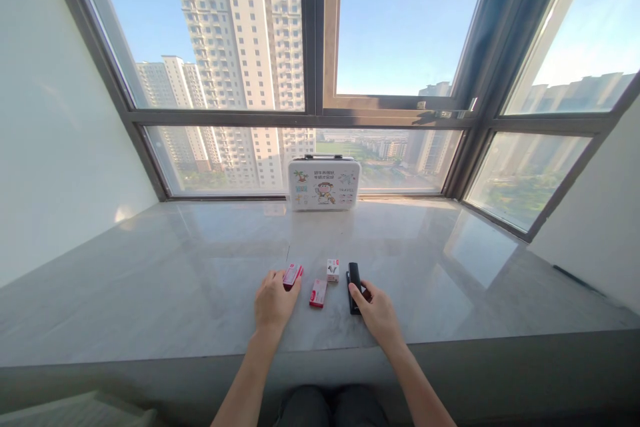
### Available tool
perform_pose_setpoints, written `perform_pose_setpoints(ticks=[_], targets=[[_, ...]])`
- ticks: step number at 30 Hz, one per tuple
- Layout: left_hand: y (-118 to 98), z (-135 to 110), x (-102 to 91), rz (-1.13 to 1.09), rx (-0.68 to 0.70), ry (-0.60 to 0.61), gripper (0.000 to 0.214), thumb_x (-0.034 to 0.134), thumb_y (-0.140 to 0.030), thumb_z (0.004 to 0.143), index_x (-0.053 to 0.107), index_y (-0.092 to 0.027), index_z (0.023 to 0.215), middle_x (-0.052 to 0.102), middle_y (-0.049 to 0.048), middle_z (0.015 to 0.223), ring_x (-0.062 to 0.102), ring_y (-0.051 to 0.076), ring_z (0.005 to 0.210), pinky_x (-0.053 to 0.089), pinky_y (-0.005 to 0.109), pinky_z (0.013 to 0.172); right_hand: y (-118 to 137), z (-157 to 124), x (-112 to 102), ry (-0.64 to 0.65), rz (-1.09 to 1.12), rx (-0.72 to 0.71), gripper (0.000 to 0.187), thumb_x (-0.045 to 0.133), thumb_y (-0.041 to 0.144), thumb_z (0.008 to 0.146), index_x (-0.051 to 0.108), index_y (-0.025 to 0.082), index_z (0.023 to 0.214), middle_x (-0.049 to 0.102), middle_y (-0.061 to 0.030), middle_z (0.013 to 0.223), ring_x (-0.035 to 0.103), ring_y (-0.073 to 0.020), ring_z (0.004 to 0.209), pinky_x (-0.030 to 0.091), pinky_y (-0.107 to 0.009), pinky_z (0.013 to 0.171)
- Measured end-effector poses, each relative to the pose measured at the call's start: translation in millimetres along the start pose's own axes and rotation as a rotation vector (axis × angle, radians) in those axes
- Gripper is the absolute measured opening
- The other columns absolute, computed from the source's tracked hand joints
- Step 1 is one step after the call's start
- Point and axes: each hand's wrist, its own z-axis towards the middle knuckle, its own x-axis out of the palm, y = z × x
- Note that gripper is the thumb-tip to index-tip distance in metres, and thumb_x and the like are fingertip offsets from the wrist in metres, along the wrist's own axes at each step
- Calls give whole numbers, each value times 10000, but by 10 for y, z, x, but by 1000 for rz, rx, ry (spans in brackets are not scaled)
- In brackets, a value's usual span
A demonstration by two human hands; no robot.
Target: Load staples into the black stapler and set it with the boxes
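On the marble sill, my left hand [275, 298] is closed around a small red and pink box [293, 275], its fingers partly hidden behind the hand. My right hand [375, 309] grips a black stapler [355, 287] from its right side, the thumb lying over it. Between the hands lies another small red and pink box [317, 293], flat and slightly turned. Just behind that one stands a small white box [333, 269] with a dark picture and a red mark on it. Neither hand touches these two boxes.
A white carry case [324, 185] with cartoon prints and a black handle stands upright against the window at the back. The grey marble sill [200, 280] ends at a front edge near my knees. Dark window frames [313, 47] and side walls bound it.
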Motion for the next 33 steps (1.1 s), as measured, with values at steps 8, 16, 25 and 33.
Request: perform_pose_setpoints(ticks=[8, 16, 25, 33], targets=[[384, -546, -320, 136, -8, -37, 319, 574, -451, 894, 688, -311, 1157, 629, 58, 1076, 587, 271, 1008, 428, 387, 838, -23, -4, 14, -8, -9, -2, 529, 497, 645, 934, 726, 198, 1101, 662, -27, 703, 624, -224, 659, 413, -296, 602], [-81, -469, -288, 62, 153, -26, 318, 499, -396, 961, 666, -336, 1225, 583, 73, 1182, 527, 276, 1107, 392, 418, 957, 8, -13, 4, -24, -20, 13, 529, 523, 638, 912, 723, 194, 1119, 660, -28, 698, 629, -228, 658, 431, -301, 614], [-595, -254, 81, -62, 227, 72, 380, 545, -411, 934, 599, -268, 1282, 559, 94, 1182, 500, 294, 1147, 383, 417, 975, -42, 3, -64, -34, -58, 14, 530, 578, 583, 883, 676, 193, 1228, 663, -26, 751, 634, -227, 692, 452, -303, 634], [-460, -575, -19, -188, 355, 173, 351, 618, -357, 858, 608, -270, 1198, 522, 90, 1341, 455, 306, 1275, 342, 455, 1095, 109, 353, -159, 73, -220, -254, 380, 527, 205, 842, 710, 185, 1175, 677, -88, 1059, 626, -237, 985, 451, -325, 932]])
